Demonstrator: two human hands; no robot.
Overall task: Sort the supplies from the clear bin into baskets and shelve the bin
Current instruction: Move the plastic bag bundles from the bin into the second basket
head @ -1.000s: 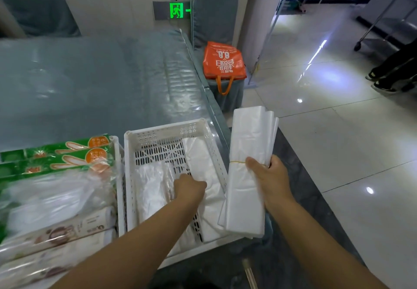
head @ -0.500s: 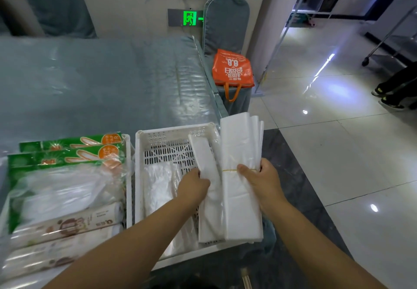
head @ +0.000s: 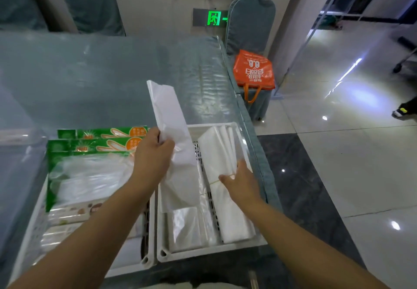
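A: Head cam, what's in your hands?

B: My left hand (head: 153, 153), center of frame, is gripping a folded white bag pack (head: 173, 135). Fingers curl round its left edge about midway. Pack tilts up-left, top end over the table (head: 90, 74), bottom end hanging into the right basket (head: 212, 252).

A: And the rt one?

B: My right hand (head: 241, 182) is lower right of center, thumb and fingers round a banded white bag bundle (head: 221, 153), right at the thin rubber band. Bundle lies lengthwise along the basket's right side, inside it. Far end near the back wall, near end close to the front rim.

A: Anything else in that basket?

B: A clear plastic pack (head: 187, 228) flat on the bottom, front-left part, just below the pack I'm lifting. Can't tell if they touch.

A: Left of it?

B: Second white basket (head: 146, 261), touching the first side by side. Has green glove boxes (head: 94, 144) at the back, clear-wrapped stuff (head: 90, 178) in the middle, rolls w/ printed labels (head: 67, 216) nearer me. My left forearm crosses over it.

A: Clear bin?

B: Blurry clear plastic edge (head: 15, 135) at far left; can't tell more.

A: Background?

B: Orange tote (head: 252, 72) on a covered chair past the table's right corner, upper right. Green exit sign (head: 214, 18) on the wall, top center. Glossy tile floor (head: 338, 153) on the right.
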